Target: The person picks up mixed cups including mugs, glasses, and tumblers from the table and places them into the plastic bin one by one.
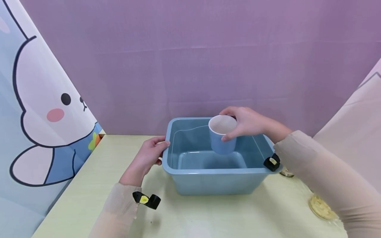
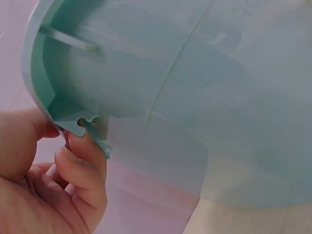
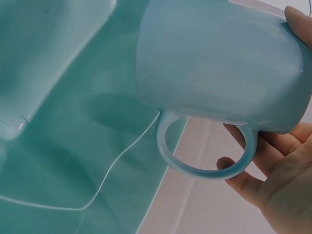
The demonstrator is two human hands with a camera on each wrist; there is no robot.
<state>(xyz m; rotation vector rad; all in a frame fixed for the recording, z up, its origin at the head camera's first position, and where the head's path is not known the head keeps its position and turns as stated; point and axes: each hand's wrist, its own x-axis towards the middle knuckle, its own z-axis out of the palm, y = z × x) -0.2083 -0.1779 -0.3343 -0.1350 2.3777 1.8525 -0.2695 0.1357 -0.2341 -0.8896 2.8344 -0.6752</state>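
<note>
A blue plastic basin (image 1: 214, 181) stands on the table, its open top facing up. My left hand (image 1: 148, 153) grips the basin's left rim; in the left wrist view its thumb and curled fingers (image 2: 85, 170) pinch the rim near the end. Over the inside of the basin, my right hand (image 1: 250, 122) holds a light blue mug (image 1: 223, 145) with a white interior. Its thumb lies on the near side of the mug by the rim. The mug's looped handle (image 3: 209, 173) shows in the right wrist view, with fingertips beside it.
A yellowish round item (image 1: 322, 208) lies at the right of the pale table (image 1: 190, 218), partly behind the right sleeve. Another small round item (image 1: 287, 172) peeks out beside the basin's right end. A purple cloth (image 1: 190, 66) hangs behind the basin.
</note>
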